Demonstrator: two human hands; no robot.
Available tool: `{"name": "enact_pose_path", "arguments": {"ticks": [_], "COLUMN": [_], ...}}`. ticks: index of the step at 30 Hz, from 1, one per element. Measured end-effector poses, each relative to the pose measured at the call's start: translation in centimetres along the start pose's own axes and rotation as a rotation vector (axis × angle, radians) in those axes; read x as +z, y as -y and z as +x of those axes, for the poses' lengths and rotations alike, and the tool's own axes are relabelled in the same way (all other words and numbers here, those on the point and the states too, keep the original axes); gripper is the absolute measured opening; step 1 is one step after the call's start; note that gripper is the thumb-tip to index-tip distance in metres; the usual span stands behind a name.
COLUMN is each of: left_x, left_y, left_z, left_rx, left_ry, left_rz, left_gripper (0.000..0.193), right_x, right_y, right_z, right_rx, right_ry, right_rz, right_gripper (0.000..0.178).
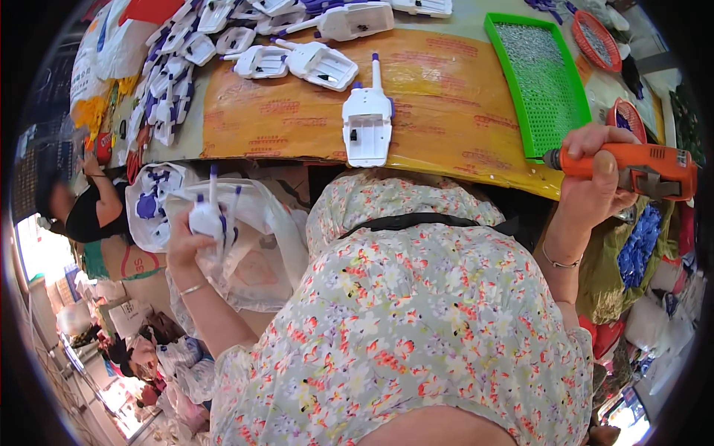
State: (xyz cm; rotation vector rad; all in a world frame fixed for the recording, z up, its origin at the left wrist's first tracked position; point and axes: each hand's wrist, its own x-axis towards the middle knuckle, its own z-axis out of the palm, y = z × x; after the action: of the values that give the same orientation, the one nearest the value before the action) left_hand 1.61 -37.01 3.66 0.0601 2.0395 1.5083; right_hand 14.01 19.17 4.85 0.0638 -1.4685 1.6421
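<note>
My right hand [595, 178] is wrapped round an orange electric screwdriver [658, 165], its tip pointing left at the near corner of a green tray [547, 141] of small silvery pieces, seemingly screws. On the left, my left hand [190, 239] grips a white plastic housing [207, 220] with a purple-tipped antenna, above an open clear plastic bag [260, 249]. Alone at the table's front edge lies another white housing [368, 123], its hollow side up, with a small black part inside. Similar open housings [321, 64] lie farther back.
Orange-yellow taped sheeting [260, 119] covers the table. A heap of white and purple housings [169, 97] fills its left side. Red baskets [596, 41] stand at the far right. Another person [97, 201] sits at the left. Bags [632, 253] crowd the right side.
</note>
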Motion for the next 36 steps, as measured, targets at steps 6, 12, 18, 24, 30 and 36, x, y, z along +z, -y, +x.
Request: {"name": "enact_pose_path", "arguments": {"ticks": [6,12,18,24,30,36], "left_x": [-2.3,9.2,20.4,26.0,30.8,32.4], "left_y": [8.5,-3.5,-8.3,-9.2,-11.3,-10.6], "left_z": [-2.5,5.0,12.0,14.5,15.4,15.5], "left_rx": [-0.446,0.165,0.789,0.862,0.752,0.838], "left_ry": [-0.023,-0.138,0.089,0.281,0.277,0.240], "left_rz": [0.377,0.654,0.696,0.604,0.729,0.769], "left_gripper": [0.052,0.028,0.050,0.040,0.040,0.047], "right_x": [0.9,1.2,-0.1,-3.0,-4.8,-4.2], "right_y": [-0.3,0.2,1.3,-0.2,-3.0,-3.7], "right_z": [0.2,0.1,-0.6,0.7,1.6,1.4], "right_rx": [0.019,0.024,0.002,-0.051,-0.089,-0.075], "right_ry": [-0.020,-0.025,0.002,-0.099,-0.087,-0.067], "right_rz": [-0.013,-0.007,-0.136,-0.166,-0.172,-0.159], "right_gripper": [0.023,0.023,0.036,0.027,0.019,0.018]}}
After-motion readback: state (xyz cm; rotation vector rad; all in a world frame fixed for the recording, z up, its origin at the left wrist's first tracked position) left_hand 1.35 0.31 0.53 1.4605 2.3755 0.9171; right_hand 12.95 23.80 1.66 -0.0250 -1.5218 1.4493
